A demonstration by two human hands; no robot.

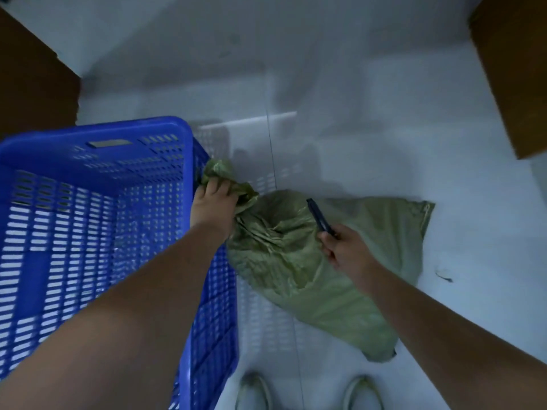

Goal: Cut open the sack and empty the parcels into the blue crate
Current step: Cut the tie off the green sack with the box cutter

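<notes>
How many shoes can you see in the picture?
2. One shoe sits at the bottom edge, near the blue crate; the other shoe is to its right. Both are partly cropped.

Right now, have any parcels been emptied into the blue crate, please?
No, the blue crate holds no parcels, and the green sack lies outside it on the floor.

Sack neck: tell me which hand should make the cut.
Right. The right hand holds the cutter, tip over the sack just beside the bunched neck. The left hand grips that neck against the blue crate, so it is best left holding it.
</notes>
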